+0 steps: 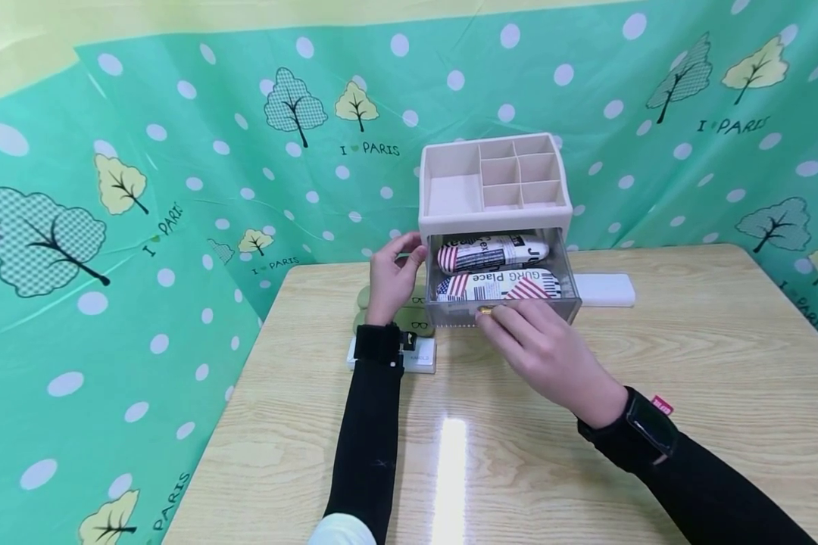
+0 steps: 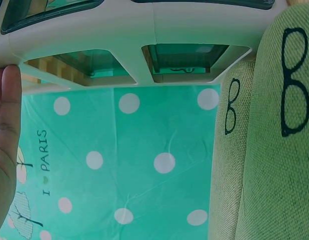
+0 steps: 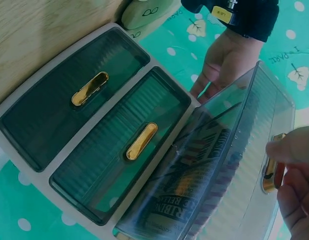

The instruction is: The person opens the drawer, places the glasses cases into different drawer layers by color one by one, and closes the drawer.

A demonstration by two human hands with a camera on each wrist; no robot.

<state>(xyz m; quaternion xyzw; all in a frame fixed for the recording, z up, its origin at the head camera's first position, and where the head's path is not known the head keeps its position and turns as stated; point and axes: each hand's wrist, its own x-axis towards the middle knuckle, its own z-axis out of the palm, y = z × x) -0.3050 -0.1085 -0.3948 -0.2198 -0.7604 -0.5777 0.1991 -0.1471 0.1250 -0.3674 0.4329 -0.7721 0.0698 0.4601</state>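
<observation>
A white desktop organizer (image 1: 494, 225) stands at the back of the table, its top drawer (image 1: 450, 312) pulled out. Two cases with newspaper and flag print lie in that clear drawer, a rear case (image 1: 494, 253) and a front case (image 1: 477, 285). My right hand (image 1: 545, 348) pinches the gold handle (image 3: 272, 172) on the drawer front between thumb and fingers. My left hand (image 1: 391, 280) touches the organizer's side, its fingers (image 2: 10, 95) straight in the left wrist view. Below, two more drawers with gold handles are pushed in, a middle drawer (image 3: 114, 165) and a bottom drawer (image 3: 49, 125).
Two green cases with glasses drawings, one nearer (image 1: 419, 324) and one behind (image 1: 419, 297), lie left of the organizer. In front of them is a white box (image 1: 419, 357). Another white box (image 1: 607, 290) lies at the right. A green patterned cloth (image 1: 211, 136) hangs behind the table.
</observation>
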